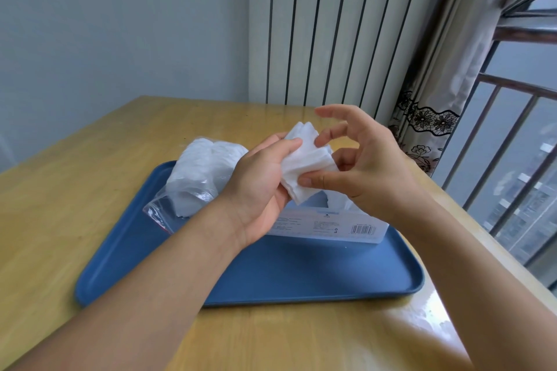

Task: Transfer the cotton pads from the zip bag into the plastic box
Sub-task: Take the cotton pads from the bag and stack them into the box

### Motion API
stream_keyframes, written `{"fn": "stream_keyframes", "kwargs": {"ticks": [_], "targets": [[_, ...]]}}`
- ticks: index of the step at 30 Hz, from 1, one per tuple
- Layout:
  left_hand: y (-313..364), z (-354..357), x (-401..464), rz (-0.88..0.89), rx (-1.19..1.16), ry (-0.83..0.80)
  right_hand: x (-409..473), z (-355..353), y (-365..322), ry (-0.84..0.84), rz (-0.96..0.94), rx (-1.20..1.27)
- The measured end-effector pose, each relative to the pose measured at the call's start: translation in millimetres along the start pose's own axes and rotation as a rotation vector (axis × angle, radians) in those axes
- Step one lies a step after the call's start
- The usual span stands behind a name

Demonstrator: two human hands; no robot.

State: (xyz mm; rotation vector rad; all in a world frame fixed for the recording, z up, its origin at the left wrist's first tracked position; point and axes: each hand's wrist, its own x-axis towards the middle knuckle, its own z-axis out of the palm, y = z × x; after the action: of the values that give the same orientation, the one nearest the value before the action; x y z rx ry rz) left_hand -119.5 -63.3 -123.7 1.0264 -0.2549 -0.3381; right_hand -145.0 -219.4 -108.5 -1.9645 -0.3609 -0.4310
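A stack of white cotton pads (306, 159) is held in the air above the plastic box (331, 224), between both hands. My left hand (259, 187) grips the stack from the left, thumb on top. My right hand (367, 166) pinches its lower right edge with the thumb, its other fingers spread. The clear zip bag (199, 178), still holding many white pads, lies on the left of the blue tray (301, 277). The box stands on the tray's far right, label and barcode facing me, its top hidden behind my hands.
The tray rests on a wooden table (75, 190). A white radiator (331, 24) stands behind the table. A patterned curtain (437, 99) and a window with railings (518, 159) are at the right.
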Motion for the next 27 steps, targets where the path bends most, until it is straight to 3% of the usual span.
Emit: {"fn": "stream_keyframes", "kwargs": {"ticks": [6,11,19,25,27], "targets": [[0.1,1.3,-0.6,0.029,0.045,0.032,1.2,-2.8,1.0,-0.059,-0.002,0.03],[1.5,-3.5,3.0,0.142,0.329,0.112,2.2,-10.0,-1.9,-0.029,0.005,0.076],[5.9,-1.1,-1.7,0.112,0.374,0.032,2.6,-10.7,1.9,-0.03,0.021,0.133],[2.5,-1.0,-3.1,0.096,0.434,-0.063,3.1,-11.1,3.2,0.087,0.036,0.185],[3.2,-1.5,-2.1,0.074,0.36,-0.076,3.7,-13.2,3.4,0.127,0.042,0.205]]}}
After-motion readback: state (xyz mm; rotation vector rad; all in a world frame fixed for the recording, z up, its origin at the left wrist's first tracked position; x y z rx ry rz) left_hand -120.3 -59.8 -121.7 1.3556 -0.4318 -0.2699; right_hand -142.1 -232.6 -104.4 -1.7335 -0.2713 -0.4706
